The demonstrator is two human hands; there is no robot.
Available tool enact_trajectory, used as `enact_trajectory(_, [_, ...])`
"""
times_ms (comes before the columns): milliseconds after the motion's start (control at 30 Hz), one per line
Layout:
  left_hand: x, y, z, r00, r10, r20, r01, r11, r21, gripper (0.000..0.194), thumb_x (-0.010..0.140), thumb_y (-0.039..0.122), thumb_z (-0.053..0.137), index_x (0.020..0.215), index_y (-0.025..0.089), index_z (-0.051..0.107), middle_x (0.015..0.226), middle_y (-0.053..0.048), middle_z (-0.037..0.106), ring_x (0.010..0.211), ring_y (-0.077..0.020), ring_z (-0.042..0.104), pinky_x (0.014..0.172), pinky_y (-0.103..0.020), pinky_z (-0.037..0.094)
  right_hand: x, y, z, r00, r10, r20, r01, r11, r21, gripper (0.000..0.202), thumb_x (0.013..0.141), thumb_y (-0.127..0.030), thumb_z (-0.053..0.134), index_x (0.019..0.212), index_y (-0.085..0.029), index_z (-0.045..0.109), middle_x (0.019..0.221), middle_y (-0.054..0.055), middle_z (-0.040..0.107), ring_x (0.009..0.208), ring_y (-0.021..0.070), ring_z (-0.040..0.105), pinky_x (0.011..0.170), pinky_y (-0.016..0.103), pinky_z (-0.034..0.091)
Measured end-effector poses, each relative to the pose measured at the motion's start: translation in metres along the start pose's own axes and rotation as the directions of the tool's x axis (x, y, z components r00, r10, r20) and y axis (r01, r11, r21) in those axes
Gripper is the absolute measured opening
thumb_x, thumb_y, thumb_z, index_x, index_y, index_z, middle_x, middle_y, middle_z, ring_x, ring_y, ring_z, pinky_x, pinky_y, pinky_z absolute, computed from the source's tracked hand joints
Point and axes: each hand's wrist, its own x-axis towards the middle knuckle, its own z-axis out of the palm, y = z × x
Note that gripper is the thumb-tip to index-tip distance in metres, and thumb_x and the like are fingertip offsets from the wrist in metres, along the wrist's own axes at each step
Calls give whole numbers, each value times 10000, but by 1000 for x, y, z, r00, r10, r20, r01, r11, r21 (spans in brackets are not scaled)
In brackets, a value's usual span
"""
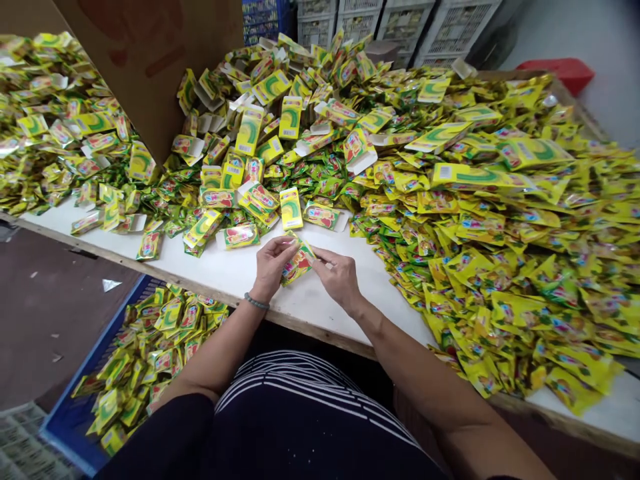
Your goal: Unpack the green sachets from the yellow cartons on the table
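Note:
A small yellow, green and red packet [297, 265] is held between both hands over the white tabletop [320, 303], near its front edge. My left hand [273, 265] pinches its left and upper side with thumb and fingers. At the packet's right corner, the fingers of my right hand [337, 275] are closed on it. Just beyond the hands lie small yellow and green boxes, one upright box [291, 208] among them and another on its side [241, 236].
A large heap of yellow packets [500, 267] covers the right side. A brown cardboard sheet [135, 60] stands at the back left. A blue crate [65, 413] of filled boxes sits below the table's front edge. White crates [400, 27] are stacked behind.

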Motion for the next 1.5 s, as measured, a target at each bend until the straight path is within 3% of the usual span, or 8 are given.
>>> enact_trajectory(367, [6,1,2,997,-38,68,39,999,-9,464,597,347,888,985,179,697,781,-6,723,687,-119,669,667,-233,528,2,0,16,993,-112,47,113,993,-28,482,938,-397,556,1392,-237,580,1362,58,640,1292,244,576,1108,395,457])
enact_trajectory(500, [-3,38,-17,987,-88,134,47,959,278,525,555,399,886,995,171,710,849,-47,747,747,-175,691,703,-285,554,10,5,8,981,-127,145,144,983,-112,392,978,-386,491,1315,-252,637,1268,55,697,1175,225,644,1013,367,510])
enact_trajectory(633, [-21,114,-87,965,-190,184,-61,515,855,455,611,509,809,961,224,751,861,-49,767,761,-231,692,667,-309,538,27,20,-28,986,-132,-101,72,886,-458,289,967,-285,491,1140,-199,705,1117,110,733,1061,253,641,964,390,482])
enact_trajectory(800, [-38,165,-156,987,-146,-60,50,-69,996,516,663,659,651,1016,289,722,829,-21,771,748,-288,693,668,-361,506,44,43,-76,953,-128,-274,-160,554,-817,294,917,-106,435,1060,-121,691,1180,216,648,1104,331,513,905,462,377])
enact_trajectory(1000, [-15,110,-94,998,-45,37,-37,-11,999,489,771,629,603,1039,235,717,920,-58,759,849,-267,703,702,-316,473,55,69,-97,933,-215,-287,-169,444,-880,305,921,-96,398,936,-161,695,1148,180,652,1021,305,491,877,451,308])
enact_trajectory(1200, [25,47,-29,979,54,196,-193,-68,979,416,871,501,605,1114,173,679,1005,-123,729,965,-290,672,797,-347,476,52,58,-101,886,-214,-411,-194,633,-749,236,897,-135,424,812,-192,637,843,128,679,864,273,554,797,374,365])
enact_trajectory(1367, [38,16,-11,971,8,237,-232,-191,954,576,738,466,779,1168,129,598,1093,-174,675,1076,-334,613,885,-378,464,43,46,-74,915,-23,-402,-192,854,-484,139,909,-266,515,876,-215,639,843,68,706,770,227,611,711,312,413])
enact_trajectory(1500, [39,15,-13,979,-54,199,-202,-74,976,698,654,528,823,1186,138,592,1099,-159,670,1019,-307,629,814,-348,474,42,52,-54,968,194,-157,-243,879,-410,93,863,-278,609,820,-212,659,735,20,676,669,185,599,647,279,410])
